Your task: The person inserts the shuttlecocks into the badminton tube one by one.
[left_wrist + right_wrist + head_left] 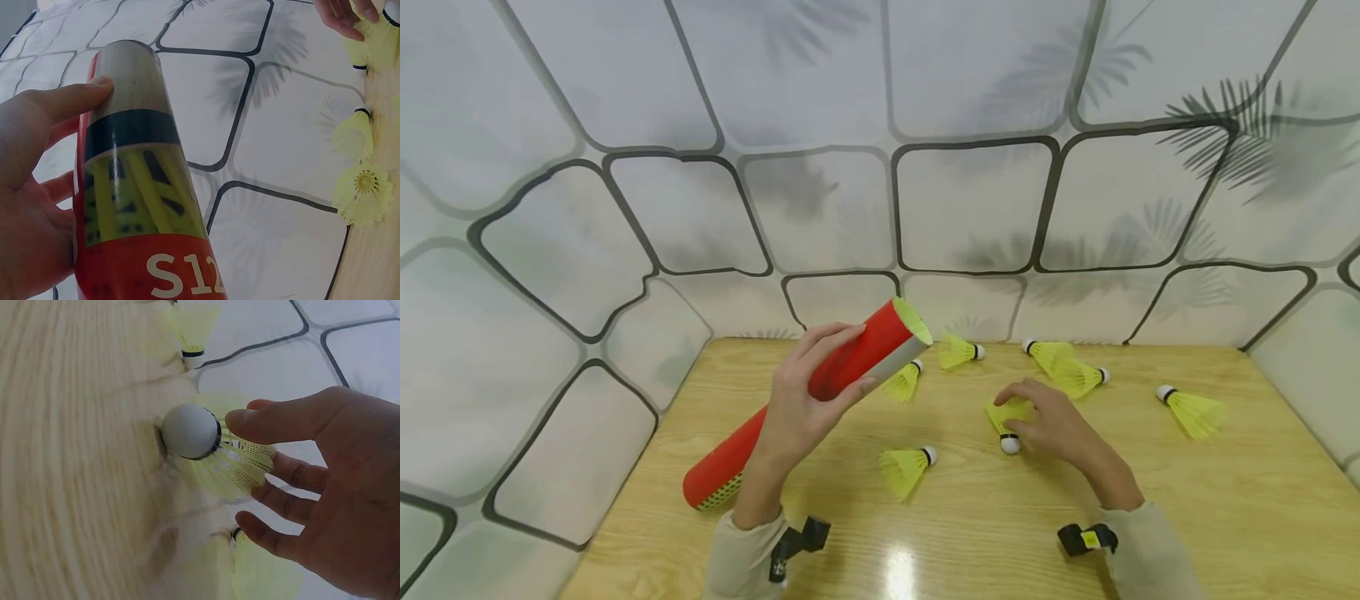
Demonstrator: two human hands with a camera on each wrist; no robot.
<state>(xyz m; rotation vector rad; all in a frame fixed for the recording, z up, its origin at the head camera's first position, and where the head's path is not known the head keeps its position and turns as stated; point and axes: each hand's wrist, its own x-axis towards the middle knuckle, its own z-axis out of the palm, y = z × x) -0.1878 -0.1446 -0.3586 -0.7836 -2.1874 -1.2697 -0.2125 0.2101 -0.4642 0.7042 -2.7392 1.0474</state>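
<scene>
The left hand (796, 402) is clamping the red tube (867, 354) around its upper part, thumb on one side and fingers on the other; the tube is slanting over the left of the wooden table (985, 533), its yellow-green upper end facing up and toward the right hand (1051, 421), and this tilt is probably leaving that end easy to approach from the right; the right hand is curving its thumb and fingers around the yellow skirt of a shuttlecock (203, 437), whose white cork is pointing toward the person, low at the wood; gripping by the skirt is seemingly leaving the cork free; six other shuttlecocks (1197, 415) are lying spread over the table with corks facing different ways, two of them overlapping in the head view near the backdrop (973, 208), so they are looking scattered rather than arranged; how firmly the right fingertips are pressing is proving impossible to tell, since the skirt is partly hiding them; the left hand is covering the tube's middle, and whether the lower end is touching the wood is proving unclear; the left wrist view is cutting off the lettering (182, 275), and its dimness is blurring whether the patterned window (144, 197) is showing print or contents.
</scene>
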